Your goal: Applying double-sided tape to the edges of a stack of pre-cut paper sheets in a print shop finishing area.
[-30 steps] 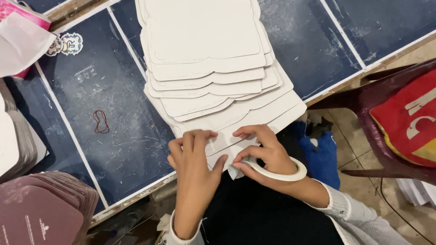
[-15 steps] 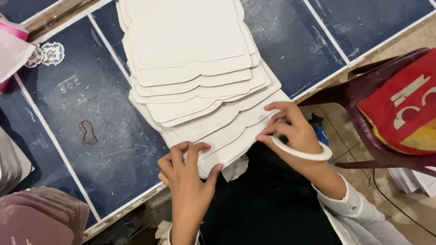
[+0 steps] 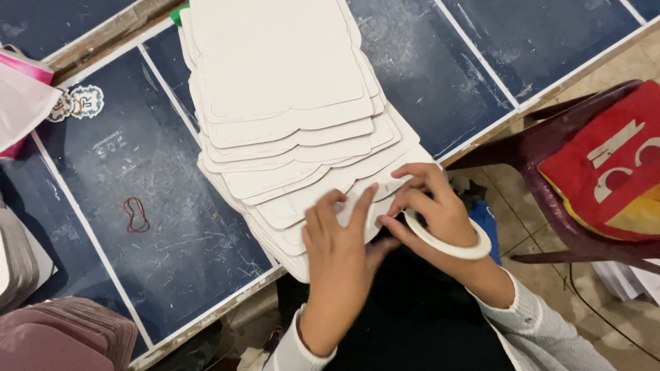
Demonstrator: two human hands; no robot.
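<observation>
Head view, looking straight down: the left hand [image 3: 338, 264] lies flat, fingers [image 3: 360, 206] spread and open, palm down on the near end of a fanned stack of white cards [image 3: 289, 110]. It grips nothing; the fingertips simply press on the nearest cards. The right hand [image 3: 433, 206] sits just to its right, fingers curled and pinched together on the near right edge of the same cards, thumb reaching toward the left hand. A roll of white tape [image 3: 450, 240] rings the right wrist like a bracelet.

The cards have scalloped edges and overlap one another like shingles. The stack's long axis runs from the far middle of the scene down toward the person, leaning a little to the right at the near end, where it overhangs the edge of the worktop [image 3: 165, 227]. The worktop is dark blue, scratched, and divided by pale lines.

A red rubber band [image 3: 135, 214] lies on the worktop well to the left of the hands. Further left, at the near corner, is a pile of dull pink cards [image 3: 62, 336]. A dark red chair [image 3: 550, 199] stands to the right, carrying a red bag [image 3: 612, 172].
</observation>
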